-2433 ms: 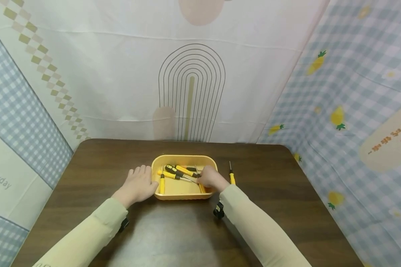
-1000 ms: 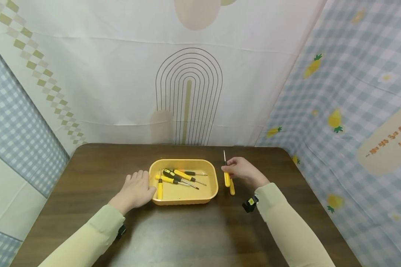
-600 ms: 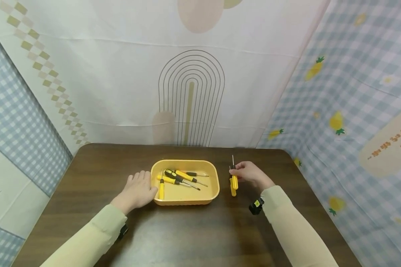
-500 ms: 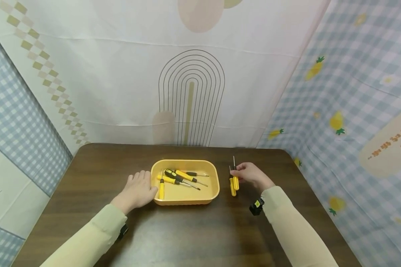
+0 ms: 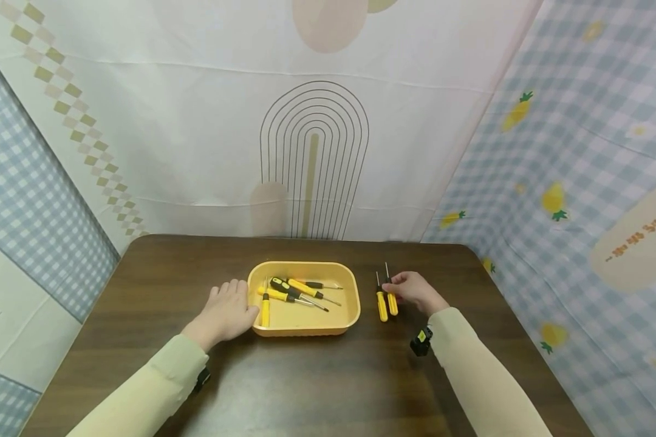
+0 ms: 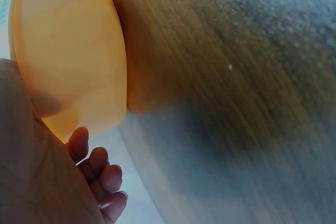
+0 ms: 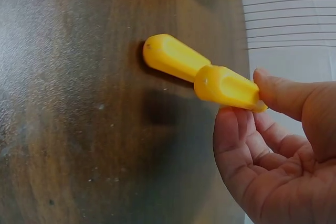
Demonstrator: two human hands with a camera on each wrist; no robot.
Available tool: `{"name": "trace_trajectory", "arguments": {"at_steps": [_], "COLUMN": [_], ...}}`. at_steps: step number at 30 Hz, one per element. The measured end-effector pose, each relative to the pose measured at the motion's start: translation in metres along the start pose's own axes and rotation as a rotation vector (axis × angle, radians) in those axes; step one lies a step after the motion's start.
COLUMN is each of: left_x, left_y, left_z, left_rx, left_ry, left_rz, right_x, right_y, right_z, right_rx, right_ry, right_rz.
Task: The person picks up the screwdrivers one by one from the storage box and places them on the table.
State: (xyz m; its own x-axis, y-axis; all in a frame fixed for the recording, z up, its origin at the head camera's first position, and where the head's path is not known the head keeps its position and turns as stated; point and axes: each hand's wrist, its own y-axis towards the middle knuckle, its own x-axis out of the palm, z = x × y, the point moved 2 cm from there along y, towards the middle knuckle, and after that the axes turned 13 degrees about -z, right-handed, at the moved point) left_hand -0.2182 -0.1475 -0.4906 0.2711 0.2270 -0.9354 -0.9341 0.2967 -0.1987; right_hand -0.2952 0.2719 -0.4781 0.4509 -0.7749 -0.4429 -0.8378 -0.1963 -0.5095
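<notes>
A yellow plastic bin [image 5: 306,331] stands on the table with several yellow-and-black screwdrivers inside. My left hand [image 5: 225,311] rests against the bin's left end, its fingers fairly straight and pointing away from me; the left wrist view has the palm beside the bin wall [image 6: 79,51]. To the right of the bin, my right hand [image 5: 415,291] pinches a yellow-handled screwdriver [image 5: 392,303] between thumb and fingers, shaft pointing away. Just left of it lies another yellow-handled screwdriver [image 5: 382,306] on the table, roughly parallel. In the right wrist view, the held handle [image 7: 226,87] partly overlaps the lying one [image 7: 173,56].
The dark wooden table [image 5: 306,382] reaches back to a white patterned cloth [image 5: 197,133]. Blue checked cloth [image 5: 568,139] hangs along the right side, and more of it [image 5: 27,139] on the left.
My right hand has taken a screwdriver out of the bin and carried it right, then lowered it beside the other screwdriver on the table. My left hand has stayed at the bin.
</notes>
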Motion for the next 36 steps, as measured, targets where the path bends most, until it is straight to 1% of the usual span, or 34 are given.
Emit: {"name": "trace_trajectory", "arguments": {"at_steps": [7,14,18,21,26,30,36], "left_x": [0.001,0.002,0.003,0.004,0.003,0.002,0.002], "left_y": [-0.002,-0.003,-0.002,-0.001,0.000,0.000,0.001], "left_z": [0.000,0.001,0.001,0.001,0.001,0.001,0.000], "left_rx": [-0.003,-0.009,-0.008,-0.009,-0.010,-0.009,-0.011], "left_ry": [-0.004,-0.004,-0.005,-0.006,-0.009,-0.003,0.008], "left_rz": [-0.006,-0.011,-0.012,-0.015,-0.016,-0.004,0.009], "right_x": [0.004,0.007,0.010,0.011,0.010,0.008,0.006], "right_y": [0.003,0.003,0.005,0.005,0.005,0.005,0.004], "right_z": [0.009,0.013,0.016,0.018,0.019,0.020,0.018], "right_rx": [0.038,0.032,0.063,0.080,0.099,0.096,0.049], "right_ry": [-0.003,-0.018,-0.060,-0.083,-0.073,-0.069,-0.030], "right_rz": [0.011,0.050,0.080,0.086,0.091,0.086,0.054]}}
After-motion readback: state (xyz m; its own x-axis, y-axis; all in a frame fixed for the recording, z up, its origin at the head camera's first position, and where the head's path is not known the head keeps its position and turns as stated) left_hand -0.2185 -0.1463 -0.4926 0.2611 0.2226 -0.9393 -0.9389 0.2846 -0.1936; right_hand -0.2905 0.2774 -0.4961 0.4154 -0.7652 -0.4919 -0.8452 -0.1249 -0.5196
